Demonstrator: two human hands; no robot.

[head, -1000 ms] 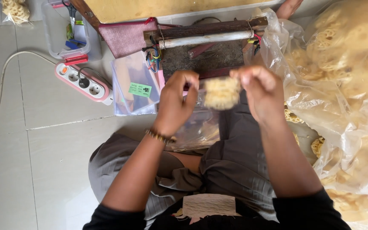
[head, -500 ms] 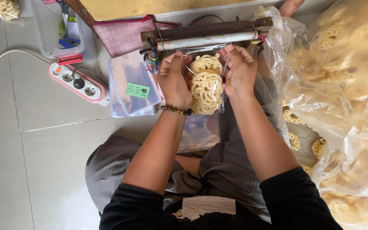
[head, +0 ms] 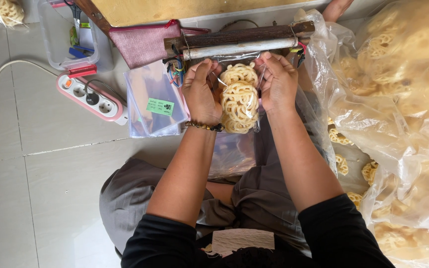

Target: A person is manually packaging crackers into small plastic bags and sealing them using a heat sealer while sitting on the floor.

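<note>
- Since the earlier frames, both hands have been carried from mid-air above the lap up to the sealing bar, and the packet, formerly blurred between them, is now held flat with its top edge at the bar; from half a second ago almost nothing is changed.
- Left hand [head: 200, 94]: closed in a pinch on the left upper edge of the small clear bag of crackers [head: 239, 99], fingertips turned toward the bar; a beaded bracelet [head: 204, 127] is worn on the wrist.
- Right hand [head: 277, 82]: likewise pinched on the right upper edge of the same bag, fingers curled over the plastic.
- Small clear bag of crackers: held between the two hands, filled with pale yellow lattice-shaped crackers, its open top laid against the metal bar of the heat sealer [head: 239, 47], just below the dark wooden beam.
- Stack of empty clear bags [head: 152, 101] with a green label: lying on the tiled floor [head: 40, 164], just left of the left hand.
- Power strip [head: 91, 97], white and pink, with one plug inserted: farther left on the floor.
- Maroon zip pouch [head: 145, 43] and a clear plastic box [head: 70, 37] of small items: behind the stack.
- Large clear sack of crackers [head: 398, 99]: filling the right side, beside the right forearm.
</note>
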